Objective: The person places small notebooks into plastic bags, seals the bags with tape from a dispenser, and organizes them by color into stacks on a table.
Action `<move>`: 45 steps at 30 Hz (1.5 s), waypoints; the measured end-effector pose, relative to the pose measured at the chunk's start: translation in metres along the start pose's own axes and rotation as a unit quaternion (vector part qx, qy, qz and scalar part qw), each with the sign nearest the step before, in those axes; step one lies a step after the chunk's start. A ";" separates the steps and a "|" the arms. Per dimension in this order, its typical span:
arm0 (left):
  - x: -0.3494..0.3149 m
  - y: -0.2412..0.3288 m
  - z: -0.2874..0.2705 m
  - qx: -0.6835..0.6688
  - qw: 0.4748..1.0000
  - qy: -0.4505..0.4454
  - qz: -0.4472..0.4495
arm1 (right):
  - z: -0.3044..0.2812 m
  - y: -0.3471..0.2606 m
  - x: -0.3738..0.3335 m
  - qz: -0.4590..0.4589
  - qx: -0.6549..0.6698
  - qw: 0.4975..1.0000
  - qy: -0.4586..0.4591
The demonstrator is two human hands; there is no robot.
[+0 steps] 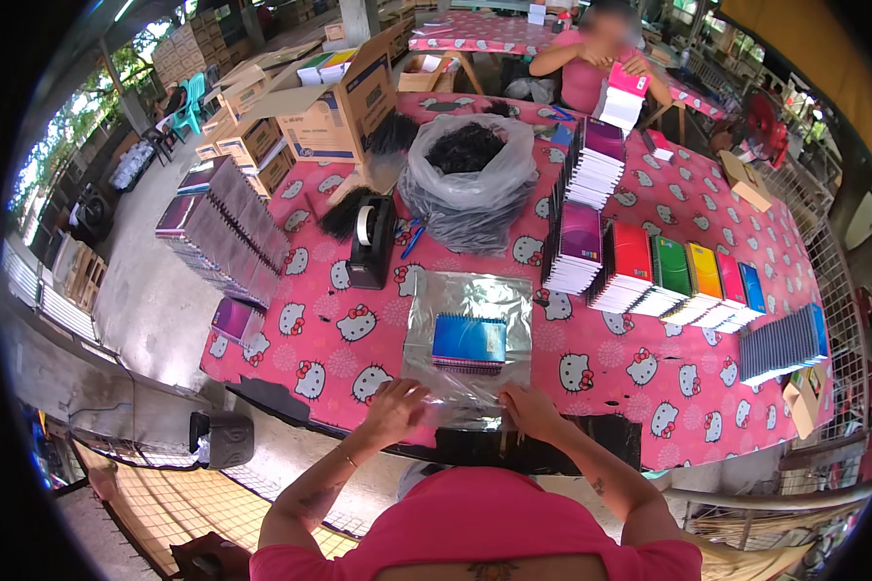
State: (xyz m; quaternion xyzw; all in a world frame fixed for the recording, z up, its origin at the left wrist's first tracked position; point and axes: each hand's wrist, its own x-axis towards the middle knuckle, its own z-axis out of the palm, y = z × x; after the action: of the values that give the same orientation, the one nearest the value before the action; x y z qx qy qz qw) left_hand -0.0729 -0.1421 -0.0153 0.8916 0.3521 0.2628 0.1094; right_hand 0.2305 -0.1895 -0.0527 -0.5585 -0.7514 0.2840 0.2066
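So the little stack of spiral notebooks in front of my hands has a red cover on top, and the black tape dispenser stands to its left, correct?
Not quite: in the head view, the stack of spiral notebooks has a blue cover on top, not a red one. The black tape dispenser does stand to its left.

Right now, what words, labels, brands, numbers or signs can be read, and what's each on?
I don't copy printed wording; here's where it stands.
Red spiral notebook: light cover lettering.
Purple spiral notebook beside it: light cover lettering.
Open cardboard box: dark print, too small.
Nearest blue spiral notebook: any print too small.
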 end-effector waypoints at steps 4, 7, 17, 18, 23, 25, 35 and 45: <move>0.007 -0.024 -0.004 -0.114 0.987 0.025 -0.112 | -0.010 -0.019 0.013 -0.022 0.013 0.998 0.058; 0.055 -0.050 -0.010 -0.217 0.954 0.062 -0.196 | -0.048 -0.009 0.046 0.017 -0.077 0.977 0.197; 0.102 -0.103 0.021 -0.346 0.880 0.014 -0.325 | 0.028 -0.067 0.055 -0.060 -0.231 0.949 0.206; 0.122 -0.097 0.021 -0.282 0.916 0.048 -0.282 | 0.030 -0.066 0.054 -0.053 -0.234 0.948 0.208; 0.206 -0.119 0.077 -0.037 0.997 -0.057 -0.021 | 0.038 -0.075 0.060 -0.047 -0.231 0.949 0.209; 0.214 -0.139 0.099 0.068 0.989 -0.127 0.026 | 0.040 -0.079 0.061 -0.045 -0.228 0.953 0.193; 0.218 -0.129 0.106 0.059 0.993 -0.058 0.087 | 0.040 -0.075 0.059 -0.038 -0.219 0.953 0.204; 0.217 -0.085 0.053 -0.019 0.991 -0.135 0.017 | 0.040 -0.067 0.058 -0.043 -0.233 0.948 0.212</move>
State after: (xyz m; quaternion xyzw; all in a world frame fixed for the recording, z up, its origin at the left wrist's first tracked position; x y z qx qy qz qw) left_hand 0.0406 0.0675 -0.0066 0.9224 0.3139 0.1486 0.1689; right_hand 0.1405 -0.1557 -0.0392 -0.6058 -0.7586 -0.0333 0.2375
